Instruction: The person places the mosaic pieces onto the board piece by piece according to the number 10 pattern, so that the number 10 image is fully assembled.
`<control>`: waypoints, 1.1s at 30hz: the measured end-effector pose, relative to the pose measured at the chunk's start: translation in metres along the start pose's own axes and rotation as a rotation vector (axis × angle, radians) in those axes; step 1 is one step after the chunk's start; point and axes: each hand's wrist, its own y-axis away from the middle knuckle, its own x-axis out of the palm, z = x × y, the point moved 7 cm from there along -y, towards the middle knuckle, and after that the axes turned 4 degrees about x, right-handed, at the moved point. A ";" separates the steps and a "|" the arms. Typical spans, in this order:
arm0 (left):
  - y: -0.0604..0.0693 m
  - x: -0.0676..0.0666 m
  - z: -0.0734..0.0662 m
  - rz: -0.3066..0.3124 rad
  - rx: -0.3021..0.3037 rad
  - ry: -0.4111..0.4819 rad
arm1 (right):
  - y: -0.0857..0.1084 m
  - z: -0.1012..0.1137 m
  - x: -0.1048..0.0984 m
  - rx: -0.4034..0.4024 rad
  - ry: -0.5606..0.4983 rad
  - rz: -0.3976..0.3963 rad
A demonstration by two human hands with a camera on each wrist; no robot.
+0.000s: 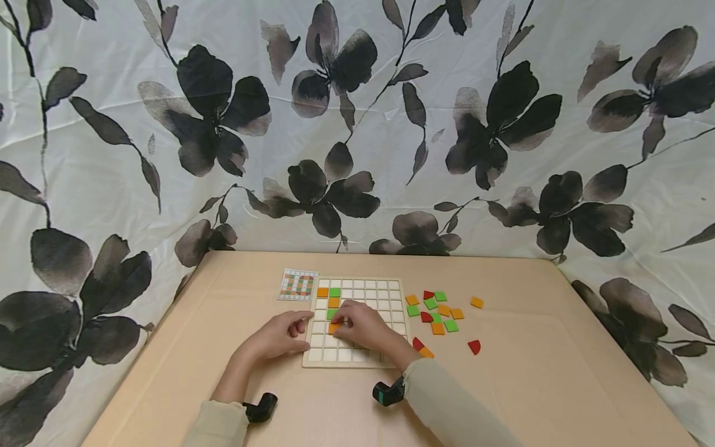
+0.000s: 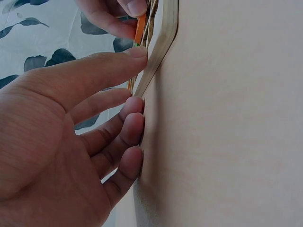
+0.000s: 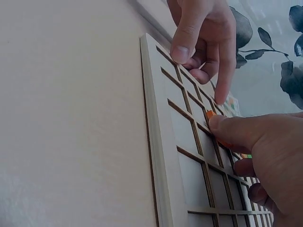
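Over on the table (image 1: 525,310), going by the head view, an orange tile (image 1: 334,329) is pinched by the right hand (image 1: 365,326) above the left part of the grid board (image 1: 349,364), just to the right of the left hand (image 1: 279,335). From the left wrist, nothing's being gripped, just loose fingers (image 2: 132,128) held at the grid board's side. From the right wrist, the orange tile is mostly covered by the thumb (image 3: 232,130), so its long axis can't be told.

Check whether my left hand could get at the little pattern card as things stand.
Probably yes: the pattern card lies just beyond the left hand, by the far left corner of the board, and only bare table seems to lie between.
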 end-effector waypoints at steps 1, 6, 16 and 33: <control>0.000 0.000 0.000 0.001 0.001 0.000 | -0.001 0.000 0.000 0.009 0.001 0.002; 0.001 -0.001 -0.001 0.006 0.005 -0.001 | -0.005 0.001 0.002 0.043 -0.024 0.015; 0.001 -0.003 -0.003 0.009 0.008 -0.001 | -0.011 0.002 0.002 0.074 -0.067 0.037; 0.000 -0.004 -0.002 0.009 -0.015 -0.008 | -0.001 0.004 -0.012 0.017 -0.066 0.002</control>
